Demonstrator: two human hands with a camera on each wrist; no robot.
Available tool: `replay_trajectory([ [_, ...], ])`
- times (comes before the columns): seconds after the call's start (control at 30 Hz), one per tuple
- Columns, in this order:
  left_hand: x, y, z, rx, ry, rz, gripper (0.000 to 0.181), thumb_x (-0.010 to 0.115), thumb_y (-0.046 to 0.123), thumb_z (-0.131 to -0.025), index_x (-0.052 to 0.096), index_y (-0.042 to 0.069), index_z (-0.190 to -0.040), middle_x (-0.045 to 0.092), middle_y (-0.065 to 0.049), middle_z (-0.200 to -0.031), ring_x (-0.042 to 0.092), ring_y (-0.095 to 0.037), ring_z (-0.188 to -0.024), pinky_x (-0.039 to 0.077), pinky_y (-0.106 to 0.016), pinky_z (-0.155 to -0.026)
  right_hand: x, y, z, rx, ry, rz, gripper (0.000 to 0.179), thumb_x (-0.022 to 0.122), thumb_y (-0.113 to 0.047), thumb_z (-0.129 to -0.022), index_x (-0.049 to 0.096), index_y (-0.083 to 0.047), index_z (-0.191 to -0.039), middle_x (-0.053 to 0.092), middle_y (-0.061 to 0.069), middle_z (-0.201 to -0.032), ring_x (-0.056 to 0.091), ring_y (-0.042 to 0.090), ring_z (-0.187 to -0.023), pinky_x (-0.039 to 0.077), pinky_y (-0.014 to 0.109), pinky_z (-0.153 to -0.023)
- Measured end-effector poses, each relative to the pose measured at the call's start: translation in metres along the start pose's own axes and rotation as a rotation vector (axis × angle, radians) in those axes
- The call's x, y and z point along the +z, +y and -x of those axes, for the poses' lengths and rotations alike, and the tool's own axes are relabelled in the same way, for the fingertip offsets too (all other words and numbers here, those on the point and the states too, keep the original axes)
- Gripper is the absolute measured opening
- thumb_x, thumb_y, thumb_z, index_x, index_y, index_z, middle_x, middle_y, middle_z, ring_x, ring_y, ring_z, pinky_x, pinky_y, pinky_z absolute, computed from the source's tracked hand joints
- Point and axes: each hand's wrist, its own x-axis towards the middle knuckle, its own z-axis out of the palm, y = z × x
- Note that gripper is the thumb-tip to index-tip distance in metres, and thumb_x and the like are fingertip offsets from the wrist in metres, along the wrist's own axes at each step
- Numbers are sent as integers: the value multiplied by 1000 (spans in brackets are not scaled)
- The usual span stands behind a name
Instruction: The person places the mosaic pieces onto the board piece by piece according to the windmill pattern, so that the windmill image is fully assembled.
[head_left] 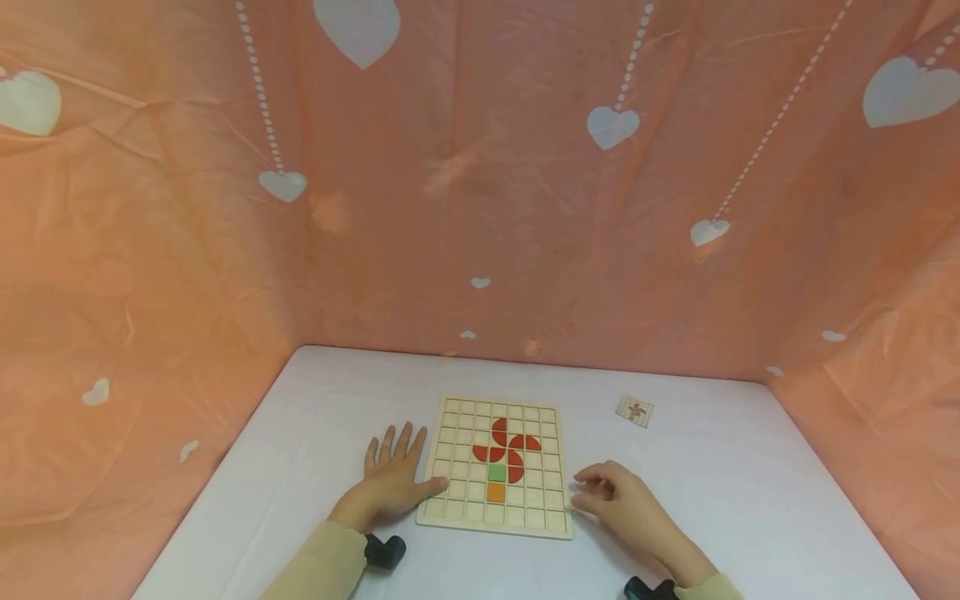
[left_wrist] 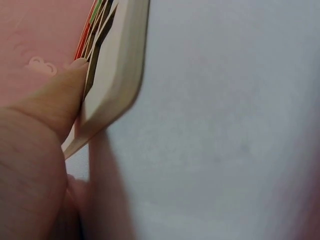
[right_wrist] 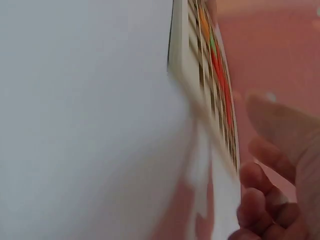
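A square wooden grid board lies flat on the table. Near its middle sit several red quarter-round pieces in a pinwheel shape, with a green square and, just below that, an orange square. My left hand is flat with fingers spread beside the board, its thumb resting on the board's left edge. At the right edge hovers my right hand, fingers loosely bent and thumb apart from them. Nothing shows between its fingers in the right wrist view.
A small pattern card with a red pinwheel print lies beyond the board to the right. White cloth covers the table. Orange curtains with white hearts stand at the back and both sides.
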Motion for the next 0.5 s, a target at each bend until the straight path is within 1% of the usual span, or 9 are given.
replay_trajectory([
  [0.13,-2,2,1,17,10,10,101,57,66,-85,17,5,-155,3,-20,-160,-10,-41,-144,-15,-58,-109,-23,19,16,95,5,24,38,81,-37,-76,69,-17,-106,53,-3,-84,47,14,-73,41,24,-59],
  [0.23,-2,3,2,8,2,-2,101,55,67,-85,14,6,-155,2,-18,-161,-11,-39,-145,-16,-56,-110,-35,32,27,143,8,24,40,81,-37,-76,69,-16,-108,52,-2,-82,46,14,-71,40,25,-58],
  [0.37,-2,3,3,13,2,9,101,55,68,-85,15,5,-155,2,-19,-160,-11,-39,-145,-17,-56,-109,-44,46,39,159,7,37,42,80,-37,-76,68,-14,-109,52,-1,-82,46,12,-72,40,24,-59],
  [0.43,-3,3,4,22,10,28,101,57,67,-85,18,3,-154,4,-21,-160,-10,-41,-144,-18,-57,-109,-45,51,43,174,2,35,42,80,-37,-75,69,-14,-108,52,-1,-82,46,12,-73,40,23,-60],
  [0.5,-2,2,3,19,8,26,102,56,67,-85,17,4,-154,4,-20,-160,-11,-40,-144,-18,-56,-109,-46,55,45,195,-4,22,41,81,-37,-75,69,-14,-107,51,-1,-82,46,12,-74,41,23,-60],
])
